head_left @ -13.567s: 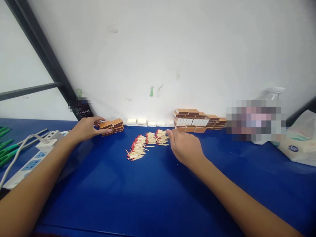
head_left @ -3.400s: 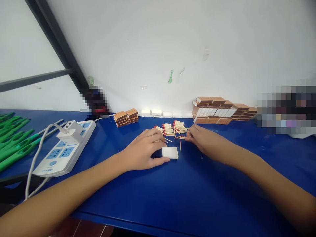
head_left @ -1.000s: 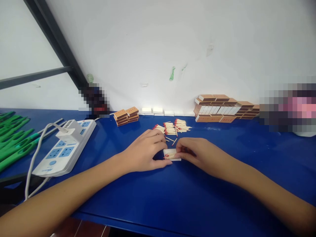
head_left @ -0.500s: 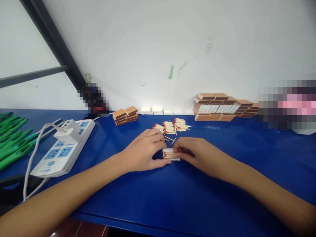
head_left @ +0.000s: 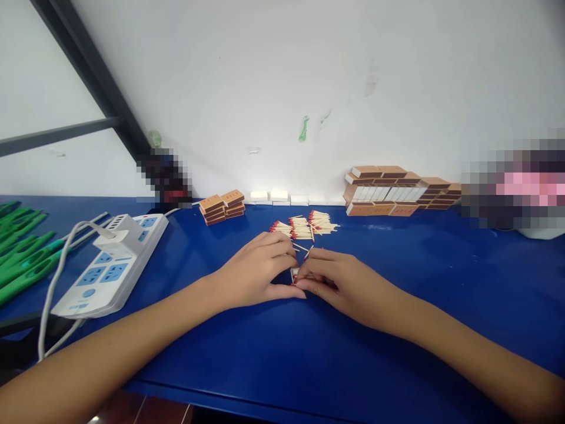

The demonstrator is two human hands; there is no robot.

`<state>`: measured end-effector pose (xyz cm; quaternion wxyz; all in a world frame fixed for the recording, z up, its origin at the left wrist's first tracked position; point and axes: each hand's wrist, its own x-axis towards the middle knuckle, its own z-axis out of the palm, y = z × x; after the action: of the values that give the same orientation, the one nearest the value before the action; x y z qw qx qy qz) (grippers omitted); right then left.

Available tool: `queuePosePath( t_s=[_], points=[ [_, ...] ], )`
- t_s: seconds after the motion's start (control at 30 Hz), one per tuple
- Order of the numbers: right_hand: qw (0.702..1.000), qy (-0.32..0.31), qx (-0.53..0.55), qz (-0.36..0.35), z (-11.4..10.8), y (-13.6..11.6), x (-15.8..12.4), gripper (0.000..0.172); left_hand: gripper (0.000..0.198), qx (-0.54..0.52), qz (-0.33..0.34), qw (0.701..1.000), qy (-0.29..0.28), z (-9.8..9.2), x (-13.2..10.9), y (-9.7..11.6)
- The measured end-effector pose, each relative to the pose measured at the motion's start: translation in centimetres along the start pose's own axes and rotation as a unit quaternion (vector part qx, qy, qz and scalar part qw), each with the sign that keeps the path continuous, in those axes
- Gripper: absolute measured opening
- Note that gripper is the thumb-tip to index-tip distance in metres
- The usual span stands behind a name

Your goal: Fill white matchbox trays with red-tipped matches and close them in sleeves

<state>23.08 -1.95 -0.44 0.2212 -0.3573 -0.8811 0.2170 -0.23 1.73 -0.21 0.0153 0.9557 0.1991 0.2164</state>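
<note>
A small white matchbox tray (head_left: 293,274) lies on the blue table between my hands, mostly covered by fingers. My left hand (head_left: 260,268) curls around its left end, thumb in front and fingers behind, holding it. Over the tray's right part, my right hand (head_left: 338,280) has its fingertips pinched together on the matches inside; red heads show at the fingertips. Just behind the hands lie piles of red-headed matches (head_left: 300,227), with a few loose matches (head_left: 309,252) in front of them.
Brown matchboxes (head_left: 222,207) are stacked at the back left, and more stacked matchboxes (head_left: 384,194) stand at the back right. White trays (head_left: 279,195) line the wall. A power strip (head_left: 110,271) with a cable and green-handled tools (head_left: 26,253) lie on the left.
My right hand has moved left along the tray, its fingertips now near the left hand and covering most of the matches. My left hand has stayed in place.
</note>
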Motion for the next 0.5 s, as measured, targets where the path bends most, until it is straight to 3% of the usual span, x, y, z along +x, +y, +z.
queuePosePath(
  t_s=[0.2,0.5],
  points=[
    [0.999,-0.038,0.017,-0.004,-0.21,-0.13,-0.08,0.019,0.047,0.002,0.012,1.0,-0.003,0.02,0.04,-0.09],
    [0.999,-0.039,0.008,0.03,-0.46,-0.69,-0.08,0.011,0.047,0.0,0.025,1.0,0.006,0.18,0.04,-0.23]
  ],
)
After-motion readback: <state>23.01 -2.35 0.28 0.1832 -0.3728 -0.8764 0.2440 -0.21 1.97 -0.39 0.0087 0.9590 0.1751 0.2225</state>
